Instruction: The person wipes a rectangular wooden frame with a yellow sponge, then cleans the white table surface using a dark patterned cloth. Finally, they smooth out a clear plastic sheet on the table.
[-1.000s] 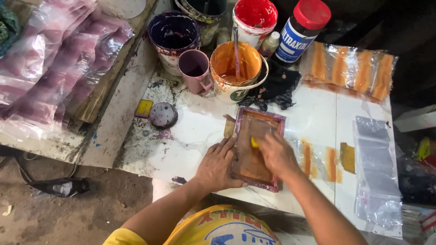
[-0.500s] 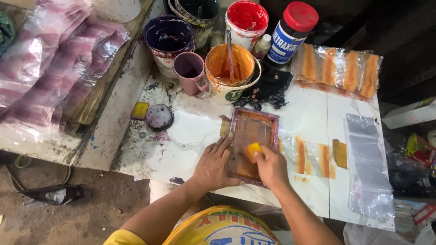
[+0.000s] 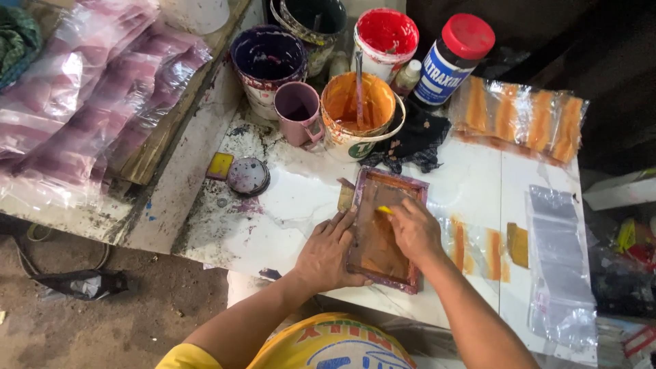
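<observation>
Far left: stack of crinkled clear plastic bags (image 3: pixel 75 102) with pink-purple stripes, glossy, lying on a worn wooden board. Next to it, on the stained white tabletop (image 3: pixel 287 205): small yellow square pad (image 3: pixel 220 165) and a round purple-smeared lid (image 3: pixel 248 176), just beside each other.

Back row: purple paint bucket (image 3: pixel 268 61), mauve mug (image 3: pixel 299 113), orange paint bucket (image 3: pixel 359 113) with a stick standing in it, red paint tub (image 3: pixel 386 37), dark jar with red cap (image 3: pixel 451 58). Black rag (image 3: pixel 413 140) crumpled beside the orange bucket.

Centre: small rectangular screen frame (image 3: pixel 383 229), wooden rim, mesh coated orange, lying flat on the table. Left hand (image 3: pixel 331 253) lies flat, fingers spread, pressing the frame's left edge. Right hand (image 3: pixel 413 229) is over the mesh, fingers closed on a small yellow squeegee piece (image 3: pixel 384 210) at the frame's upper half.

Right: printed clear bag (image 3: pixel 478 242) with orange stripes just beside the frame; more orange-striped bags (image 3: pixel 523 116) at back; blank clear bags (image 3: pixel 560 266) at far right, wrinkled.
</observation>
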